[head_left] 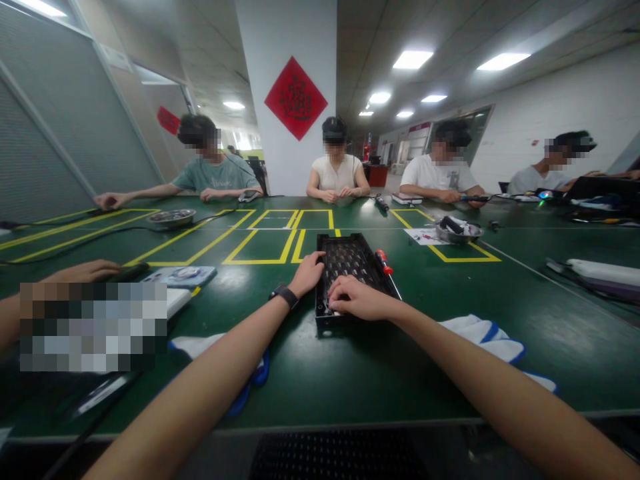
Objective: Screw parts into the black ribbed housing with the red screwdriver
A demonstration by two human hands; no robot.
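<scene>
Seems like a stiff, lightish tray [371, 259], so grab its rims, can't tell if pinching with left hand [310, 272] at left rim or right hand [353, 297] inside.

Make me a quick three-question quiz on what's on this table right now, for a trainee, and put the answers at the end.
1. Multiple choice: which of the hands is over the near end of the black tray?
A) the left hand
B) the right hand
C) neither

2. True or false: the red-handled screwdriver is at the tray's right side.

3. Fill the gap: the white glove lying to the right of the tray has ____ edging.

Key:
1. B; the left hand is at the tray's left edge.
2. True.
3. Blue.
</scene>
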